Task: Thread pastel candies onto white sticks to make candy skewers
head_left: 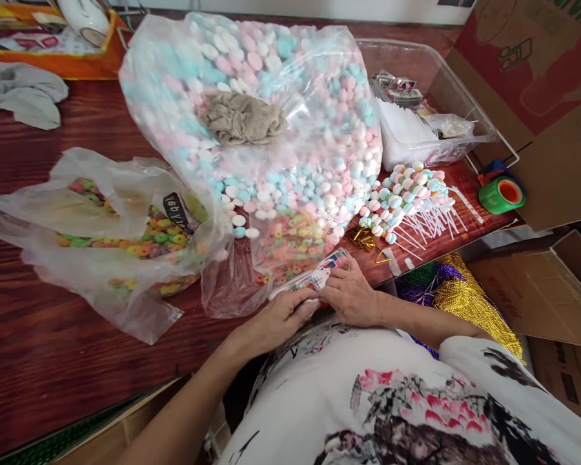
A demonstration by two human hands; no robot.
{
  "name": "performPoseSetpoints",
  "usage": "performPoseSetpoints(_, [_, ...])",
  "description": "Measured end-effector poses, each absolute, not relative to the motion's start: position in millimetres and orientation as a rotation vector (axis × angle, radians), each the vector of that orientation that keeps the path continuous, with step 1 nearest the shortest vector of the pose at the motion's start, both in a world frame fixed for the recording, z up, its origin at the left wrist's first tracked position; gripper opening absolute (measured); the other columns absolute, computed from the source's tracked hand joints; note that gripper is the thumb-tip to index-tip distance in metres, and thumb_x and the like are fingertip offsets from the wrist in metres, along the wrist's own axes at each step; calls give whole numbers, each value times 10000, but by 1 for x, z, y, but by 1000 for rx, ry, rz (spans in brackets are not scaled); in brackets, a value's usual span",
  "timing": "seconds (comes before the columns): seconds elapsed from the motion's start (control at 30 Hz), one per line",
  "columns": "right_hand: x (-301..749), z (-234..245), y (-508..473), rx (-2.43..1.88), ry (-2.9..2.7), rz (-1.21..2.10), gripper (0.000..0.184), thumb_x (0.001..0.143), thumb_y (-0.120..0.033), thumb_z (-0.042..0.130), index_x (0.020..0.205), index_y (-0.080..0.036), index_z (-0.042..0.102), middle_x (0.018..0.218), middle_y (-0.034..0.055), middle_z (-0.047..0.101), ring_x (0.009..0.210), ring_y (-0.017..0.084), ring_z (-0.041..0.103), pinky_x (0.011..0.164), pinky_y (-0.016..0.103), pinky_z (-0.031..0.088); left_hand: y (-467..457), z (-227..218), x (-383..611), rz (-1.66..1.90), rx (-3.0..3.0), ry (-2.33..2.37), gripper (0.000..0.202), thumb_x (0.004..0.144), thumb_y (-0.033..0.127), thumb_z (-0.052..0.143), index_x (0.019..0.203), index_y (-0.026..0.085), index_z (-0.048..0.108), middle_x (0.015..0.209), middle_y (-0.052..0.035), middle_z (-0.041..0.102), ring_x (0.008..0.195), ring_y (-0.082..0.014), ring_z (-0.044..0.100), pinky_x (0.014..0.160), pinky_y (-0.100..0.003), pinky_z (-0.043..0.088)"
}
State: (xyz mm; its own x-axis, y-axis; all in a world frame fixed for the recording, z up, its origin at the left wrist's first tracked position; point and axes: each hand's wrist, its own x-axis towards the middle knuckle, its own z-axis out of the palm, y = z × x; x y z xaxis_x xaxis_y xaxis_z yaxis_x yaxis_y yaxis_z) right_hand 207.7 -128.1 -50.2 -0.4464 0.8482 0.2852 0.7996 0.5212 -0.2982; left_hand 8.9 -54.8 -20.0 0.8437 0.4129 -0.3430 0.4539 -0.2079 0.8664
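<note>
My left hand point(277, 318) and my right hand point(351, 294) meet at the table's front edge, close against my shirt. Both have their fingers closed on a flat white packet point(304, 280) with red and blue print; its lower side is hidden by the fingers. Just beyond it lies a clear bag of ring-shaped cereal point(295, 239). A large clear bag of pink, blue and white candies point(329, 184) spreads behind that. To the right are strung candies point(407, 187) with loose white strings point(430, 223) and gold twist ties point(363, 237).
A thin plastic bag of colored rings point(162, 226) is at left, and a crumpled brown cloth point(244, 118) rests on the candy bag. At right are a clear bin point(436, 64), a green tape roll point(501, 196), a cardboard box point(537, 284) and gold beads point(465, 297).
</note>
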Motion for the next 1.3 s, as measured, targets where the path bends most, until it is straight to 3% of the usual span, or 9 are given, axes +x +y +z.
performPoseSetpoints(0.1, [203,-62,-134,-1532,-2209,445,188,896,-181,532,730,-167,619,715,33,668,755,175,498,754,363,284,-72,-21,10,98,2367,755,313,992,303,386,979,160,665,902,-91,671,825,-212,615,758,-331,472])
performPoseSetpoints(0.17, [200,-65,-137,-1586,-2128,551,226,913,-188,519,712,-169,622,703,32,671,753,171,513,728,346,284,-81,-25,12,159,2612,765,301,983,248,391,908,155,667,846,-92,659,780,-217,610,713,-328,461])
performPoseSetpoints(0.27, [200,-59,-139,-1612,-2107,447,198,916,-191,528,762,-174,651,727,33,687,781,177,534,756,357,283,-85,-34,16,273,2757,742,280,960,189,415,804,151,644,749,-72,631,688,-193,581,643,-303,426])
performPoseSetpoints(0.43, [240,-47,-151,-1784,-1863,32,139,929,-259,590,1012,-234,698,1020,44,739,1000,209,564,849,386,300,-74,-44,21,469,2402,798,286,970,210,433,772,154,630,710,-34,619,648,-143,554,631,-258,407])
performPoseSetpoints(0.57, [282,-59,-168,-2075,-1631,-135,111,918,-302,624,892,-245,716,949,34,727,950,218,552,801,368,325,-69,-39,22,520,2010,876,288,945,289,487,747,157,648,652,0,593,617,-124,521,617,-241,398])
performPoseSetpoints(0.83, [287,-80,-162,-2153,-1859,-126,173,932,-195,524,803,-201,638,867,86,640,862,233,489,761,367,338,-63,-27,30,464,1496,997,260,819,386,606,799,169,747,753,-29,689,713,-159,567,673,-254,477])
performPoseSetpoints(0.93, [292,-81,-162,-2093,-1927,-41,189,937,-167,470,798,-192,595,803,84,592,801,224,481,722,358,357,-66,-27,28,467,1397,1044,256,794,389,625,784,167,753,710,-21,668,675,-141,546,640,-242,468])
performPoseSetpoints(1.13, [295,-78,-171,-1869,-1534,172,185,950,-205,449,777,-208,518,756,30,552,727,174,515,694,317,425,-71,-33,22,494,1304,1107,257,769,401,640,777,166,744,679,-18,642,615,-119,514,551,-221,421])
performPoseSetpoints(1.3, [296,-74,-176,-1847,-1478,160,180,932,-226,470,770,-207,547,745,32,578,725,176,544,696,325,449,-70,-35,24,470,1333,1097,255,772,397,631,731,163,722,632,-8,600,562,-105,469,513,-217,383])
